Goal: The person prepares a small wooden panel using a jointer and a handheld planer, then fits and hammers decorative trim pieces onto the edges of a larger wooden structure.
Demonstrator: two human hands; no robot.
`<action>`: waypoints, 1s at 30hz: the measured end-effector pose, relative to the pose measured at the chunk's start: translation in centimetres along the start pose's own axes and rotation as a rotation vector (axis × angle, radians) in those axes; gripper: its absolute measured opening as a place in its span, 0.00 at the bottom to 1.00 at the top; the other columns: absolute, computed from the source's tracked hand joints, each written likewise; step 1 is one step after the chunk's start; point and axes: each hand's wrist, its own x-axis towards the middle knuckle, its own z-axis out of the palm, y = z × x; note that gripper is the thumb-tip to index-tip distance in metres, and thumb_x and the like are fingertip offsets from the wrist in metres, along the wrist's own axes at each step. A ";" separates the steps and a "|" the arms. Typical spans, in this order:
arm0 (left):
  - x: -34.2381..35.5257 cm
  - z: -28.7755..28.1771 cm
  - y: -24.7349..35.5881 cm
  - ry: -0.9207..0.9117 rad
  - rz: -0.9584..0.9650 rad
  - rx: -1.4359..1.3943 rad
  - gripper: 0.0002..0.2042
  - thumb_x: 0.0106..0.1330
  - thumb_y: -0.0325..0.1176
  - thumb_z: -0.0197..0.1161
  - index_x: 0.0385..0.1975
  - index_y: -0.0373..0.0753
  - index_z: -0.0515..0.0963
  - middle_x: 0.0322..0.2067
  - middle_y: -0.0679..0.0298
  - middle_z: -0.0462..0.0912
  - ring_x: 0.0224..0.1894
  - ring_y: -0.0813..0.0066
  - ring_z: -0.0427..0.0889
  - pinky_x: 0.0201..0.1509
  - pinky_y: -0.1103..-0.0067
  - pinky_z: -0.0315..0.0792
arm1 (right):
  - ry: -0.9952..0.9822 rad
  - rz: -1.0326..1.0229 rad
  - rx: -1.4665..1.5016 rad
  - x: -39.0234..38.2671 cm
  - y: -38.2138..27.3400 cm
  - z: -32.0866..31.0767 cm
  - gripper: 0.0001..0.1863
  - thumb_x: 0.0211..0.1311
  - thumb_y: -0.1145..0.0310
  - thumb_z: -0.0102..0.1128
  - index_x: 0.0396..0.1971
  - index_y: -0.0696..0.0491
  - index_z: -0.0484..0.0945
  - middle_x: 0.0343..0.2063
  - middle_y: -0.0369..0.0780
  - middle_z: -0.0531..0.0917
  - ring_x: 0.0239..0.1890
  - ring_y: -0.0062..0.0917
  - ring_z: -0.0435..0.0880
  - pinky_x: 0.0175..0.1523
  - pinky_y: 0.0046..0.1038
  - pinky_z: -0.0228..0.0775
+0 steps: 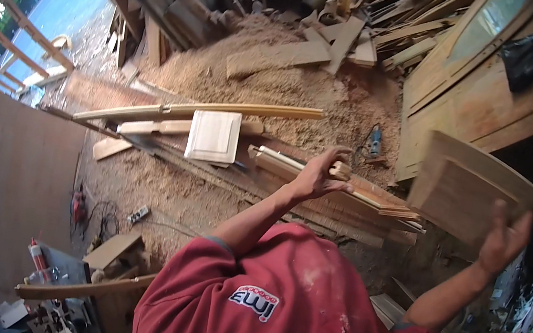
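Observation:
My left hand (pixel 322 175) is curled round a small pale wooden piece (pixel 341 171) above the long workbench. Directly below it lie long narrow wood strips (pixel 372 201). My right hand (pixel 504 242) grips the right edge of a wooden panel (pixel 468 191) with a raised centre, held tilted off to the right; the panel is slightly blurred. A second, paler square panel (pixel 213 136) rests on the bench to the left of my left hand.
Curved wooden rails (pixel 199 108) lie along the bench. Sawdust (pixel 264 48) and offcuts cover the floor beyond. A blue power tool (pixel 375 142) stands past the bench, near a large wooden door (pixel 459 92). At left are a red tool (pixel 79 206) with cables and a plywood sheet (pixel 21 197).

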 end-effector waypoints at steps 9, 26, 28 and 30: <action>-3.0 -3.1 -2.6 -0.046 0.035 -0.024 0.50 0.49 0.42 0.80 0.71 0.41 0.54 0.57 0.51 0.73 0.61 0.61 0.73 0.64 0.68 0.71 | 0.319 0.282 0.220 -5.6 3.6 0.2 0.30 0.70 0.57 0.55 0.63 0.64 0.65 0.61 0.47 0.72 0.62 0.34 0.70 0.67 0.34 0.56; -18.4 -39.3 -22.1 0.431 -1.189 -0.023 0.19 0.67 0.55 0.63 0.35 0.43 0.79 0.22 0.73 0.74 0.25 0.78 0.73 0.29 0.77 0.68 | 0.781 0.854 0.621 -22.9 8.5 -8.1 0.30 0.62 0.55 0.62 0.61 0.55 0.71 0.56 0.39 0.78 0.61 0.30 0.73 0.67 0.35 0.61; -17.3 -38.0 -22.1 0.409 -1.141 -0.031 0.20 0.67 0.54 0.62 0.40 0.41 0.79 0.27 0.71 0.77 0.30 0.77 0.76 0.34 0.76 0.70 | 0.837 0.867 0.590 -24.8 8.2 -8.8 0.30 0.62 0.55 0.63 0.61 0.54 0.72 0.55 0.39 0.79 0.59 0.31 0.75 0.65 0.35 0.63; -16.5 -36.6 -22.6 0.366 -1.116 -0.020 0.21 0.68 0.54 0.62 0.44 0.40 0.80 0.31 0.69 0.80 0.35 0.76 0.78 0.40 0.75 0.72 | 0.766 0.953 0.670 -28.0 9.5 -9.5 0.30 0.61 0.54 0.63 0.60 0.54 0.73 0.53 0.39 0.80 0.56 0.30 0.78 0.62 0.35 0.67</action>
